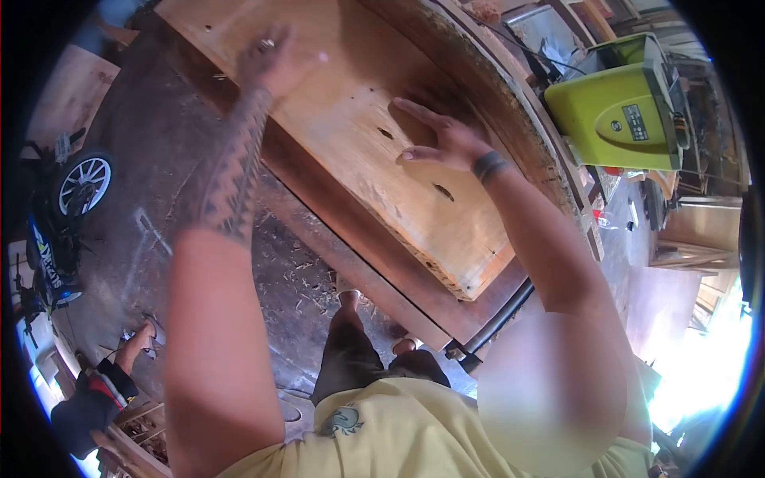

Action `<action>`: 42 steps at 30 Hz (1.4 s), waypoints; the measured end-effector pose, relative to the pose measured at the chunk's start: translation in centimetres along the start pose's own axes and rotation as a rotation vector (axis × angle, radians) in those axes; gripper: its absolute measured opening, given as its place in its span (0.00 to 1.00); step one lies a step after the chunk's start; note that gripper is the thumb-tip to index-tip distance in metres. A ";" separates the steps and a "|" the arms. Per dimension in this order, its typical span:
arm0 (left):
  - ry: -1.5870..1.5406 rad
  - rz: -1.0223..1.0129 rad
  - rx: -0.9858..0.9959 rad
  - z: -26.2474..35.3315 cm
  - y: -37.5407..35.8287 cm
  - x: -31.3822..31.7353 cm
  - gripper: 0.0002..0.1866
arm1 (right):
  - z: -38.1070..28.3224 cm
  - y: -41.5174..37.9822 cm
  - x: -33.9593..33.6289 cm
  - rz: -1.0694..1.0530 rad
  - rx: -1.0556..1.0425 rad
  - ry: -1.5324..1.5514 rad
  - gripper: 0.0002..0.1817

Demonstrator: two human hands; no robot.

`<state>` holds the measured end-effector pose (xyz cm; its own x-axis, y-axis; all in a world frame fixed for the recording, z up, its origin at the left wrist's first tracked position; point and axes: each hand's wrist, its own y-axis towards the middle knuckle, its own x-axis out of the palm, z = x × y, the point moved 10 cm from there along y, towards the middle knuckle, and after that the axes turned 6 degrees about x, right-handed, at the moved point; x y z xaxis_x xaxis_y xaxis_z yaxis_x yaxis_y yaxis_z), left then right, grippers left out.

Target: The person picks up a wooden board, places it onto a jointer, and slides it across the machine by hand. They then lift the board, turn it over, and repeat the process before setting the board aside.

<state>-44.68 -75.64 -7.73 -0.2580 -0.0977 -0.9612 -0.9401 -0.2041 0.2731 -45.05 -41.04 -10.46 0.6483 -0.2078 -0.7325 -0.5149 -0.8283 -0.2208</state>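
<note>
A thick, light-brown wooden board [351, 135] with dark slots and small holes lies across a darker wooden piece [382, 247]. My left hand [277, 62], with a ring on one finger, is over the board's upper left part, its fingers spread and a little blurred. Nearer the right side, my right hand [446, 137] is spread low over the board beside the dark slots, with a dark band round the wrist. Neither hand holds anything. Whether the palms touch the wood is hard to tell.
A curved wooden edge [510, 103] runs along the board's right side. Beyond it stands a lime-green container [610, 115]. A motorbike [64, 207] is at the left, and another person [100, 390] is at the lower left. Wood shavings lie on the floor.
</note>
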 end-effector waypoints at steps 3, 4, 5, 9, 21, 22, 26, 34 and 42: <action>-0.405 0.000 0.220 4.3 -8.2 -1.2 0.40 | -1.1 -0.6 1.7 0.145 0.017 -0.335 0.63; -0.541 0.029 0.264 5.0 -12.1 -2.0 0.35 | -2.3 -1.1 2.5 0.230 0.016 -0.508 0.63; -0.734 0.152 0.217 5.2 -17.0 -5.5 0.34 | -4.5 -1.8 3.6 0.308 -0.063 -0.567 0.64; -1.293 0.335 -0.503 1.7 -40.4 -4.2 0.32 | -12.2 -3.1 9.5 0.228 0.024 -0.433 0.66; -2.175 -0.485 -0.899 3.6 -63.9 -2.2 0.44 | -26.0 -19.1 27.0 0.208 -0.441 0.196 0.49; -2.088 -0.452 -0.870 4.1 -63.8 -3.6 0.43 | -25.8 -19.7 26.4 0.215 -0.434 0.229 0.48; -1.966 -0.444 -0.781 6.5 -63.0 -12.0 0.35 | -25.9 -24.5 26.0 0.247 -0.408 0.361 0.44; -1.161 -0.347 -0.542 13.4 -55.4 -28.9 0.27 | -26.6 -26.8 26.0 0.139 -0.106 1.415 0.46; -1.547 -0.213 -0.373 26.9 -51.0 -27.6 0.47 | -25.7 -33.8 17.2 -0.061 0.030 1.514 0.41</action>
<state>4.37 -36.34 3.85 -0.3206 0.9467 -0.0318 -0.9421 -0.3221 -0.0936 -2.08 -29.99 0.91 0.6068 -0.5132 0.6070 -0.4654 -0.8484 -0.2521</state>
